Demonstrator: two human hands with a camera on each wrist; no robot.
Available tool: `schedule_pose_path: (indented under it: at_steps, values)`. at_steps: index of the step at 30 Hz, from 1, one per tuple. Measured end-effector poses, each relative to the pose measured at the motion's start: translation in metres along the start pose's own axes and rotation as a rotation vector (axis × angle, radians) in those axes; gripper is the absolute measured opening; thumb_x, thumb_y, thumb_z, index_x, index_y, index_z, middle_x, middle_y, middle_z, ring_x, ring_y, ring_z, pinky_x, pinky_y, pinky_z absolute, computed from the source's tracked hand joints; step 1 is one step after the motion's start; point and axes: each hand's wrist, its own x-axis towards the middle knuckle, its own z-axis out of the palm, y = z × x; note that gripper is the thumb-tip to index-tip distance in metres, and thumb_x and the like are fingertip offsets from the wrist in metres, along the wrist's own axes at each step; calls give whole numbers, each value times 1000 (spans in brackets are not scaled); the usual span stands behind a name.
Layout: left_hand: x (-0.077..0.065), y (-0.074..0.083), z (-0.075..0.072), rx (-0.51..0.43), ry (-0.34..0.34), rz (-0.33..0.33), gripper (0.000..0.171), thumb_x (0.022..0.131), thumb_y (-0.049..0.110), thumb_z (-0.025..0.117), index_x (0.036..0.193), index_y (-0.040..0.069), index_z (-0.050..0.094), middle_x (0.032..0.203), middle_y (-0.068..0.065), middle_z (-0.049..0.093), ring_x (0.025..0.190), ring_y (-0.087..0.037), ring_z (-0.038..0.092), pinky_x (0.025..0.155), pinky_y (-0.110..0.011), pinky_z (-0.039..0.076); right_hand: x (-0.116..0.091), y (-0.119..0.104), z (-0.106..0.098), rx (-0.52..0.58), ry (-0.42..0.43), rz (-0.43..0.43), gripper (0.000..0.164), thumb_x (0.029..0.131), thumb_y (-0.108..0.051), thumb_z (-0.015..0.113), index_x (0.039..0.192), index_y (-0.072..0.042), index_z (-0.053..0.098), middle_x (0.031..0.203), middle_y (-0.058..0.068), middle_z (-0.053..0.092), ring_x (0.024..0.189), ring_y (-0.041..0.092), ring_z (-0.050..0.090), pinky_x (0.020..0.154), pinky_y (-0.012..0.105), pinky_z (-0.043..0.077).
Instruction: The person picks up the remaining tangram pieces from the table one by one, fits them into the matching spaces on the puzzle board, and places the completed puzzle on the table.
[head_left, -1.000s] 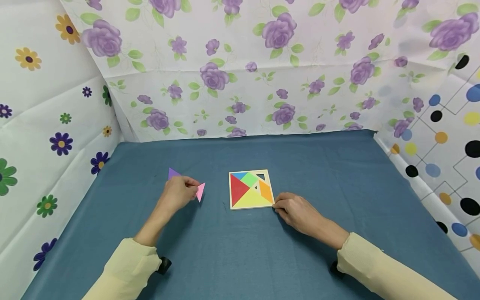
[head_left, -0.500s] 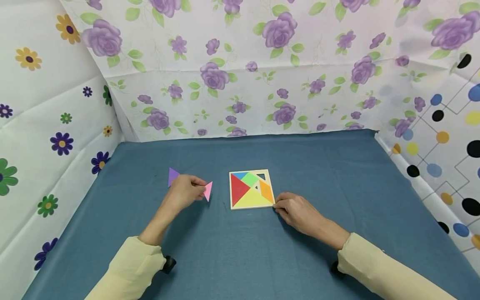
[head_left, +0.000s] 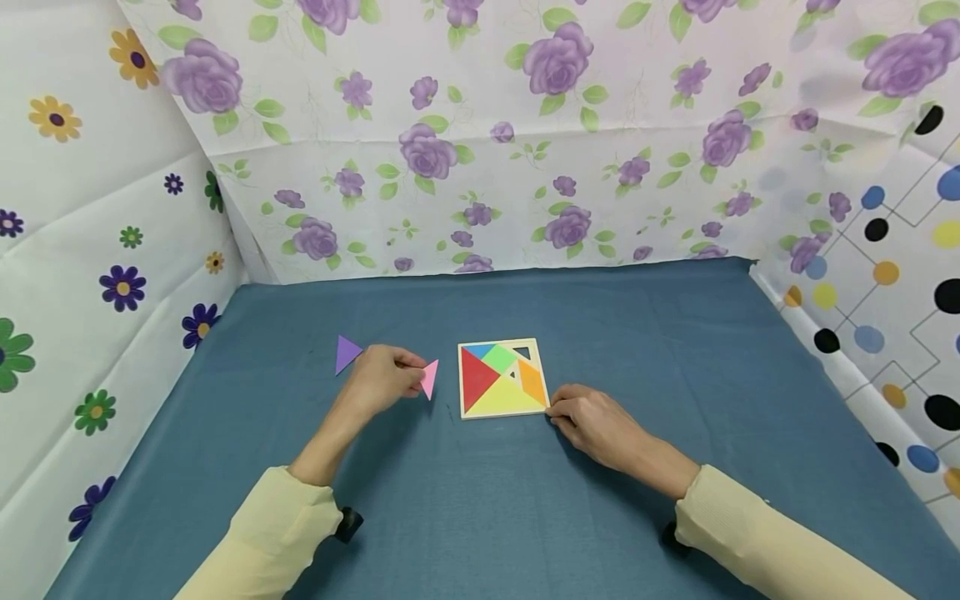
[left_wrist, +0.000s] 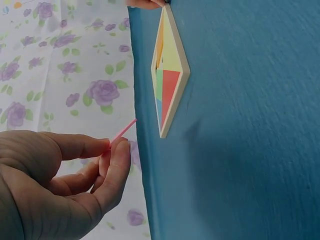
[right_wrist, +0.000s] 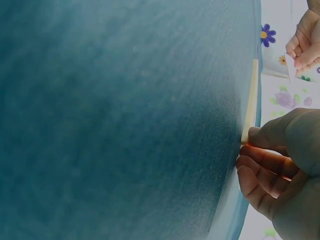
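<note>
Between thumb and fingers my left hand [head_left: 384, 379] pinches a small pink triangle piece [head_left: 430, 380], raised above the cloth left of the tangram tray [head_left: 502, 415]. Seen from the left wrist, the pink triangle [left_wrist: 123, 131] appears nearly edge-on. Red [head_left: 476, 379], yellow [head_left: 510, 402], orange [head_left: 532, 382], green [head_left: 500, 358] and blue pieces [head_left: 477, 351] lie in the wooden tray, with a dark triangular gap at its upper right. My right hand [head_left: 596, 423] grips the tray's near right corner; the right wrist view shows the thumb on its edge [right_wrist: 251, 100].
A purple triangle piece [head_left: 347, 353] lies on the blue cloth [head_left: 465, 508], behind the left hand. Floral sheeting [head_left: 480, 167] stands along the back, with patterned sheets on the left and right sides.
My left hand has moved right with the pink triangle, closer to the tray, uncovering more of the purple piece. The right hand and tray stay in place.
</note>
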Motion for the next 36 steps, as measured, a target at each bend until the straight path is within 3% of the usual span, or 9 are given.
schedule_pose_path:
  at_steps: [14,23,36]
  values:
    - [4,15,13,-28,-10,-24,19,96,10,72,110,-1,77,91,-10,76,82,-26,76,83,-43,60,-2,0,0,19,-2,7,15,93,-1,75,107,-3,80,111,9,71,98,23,70,80,35,60]
    - [6,23,20,5,-14,-34,19,97,13,72,111,0,78,90,-8,76,79,-21,73,79,-39,60,-1,-1,0,8,0,5,15,92,-1,76,106,-3,80,109,9,71,97,23,70,80,35,59]
    - [14,34,34,12,10,-49,20,96,15,75,109,1,78,88,-9,75,80,-26,75,75,-35,59,0,0,0,5,-2,-6,15,93,-1,76,107,-3,80,108,9,71,97,22,70,80,35,59]
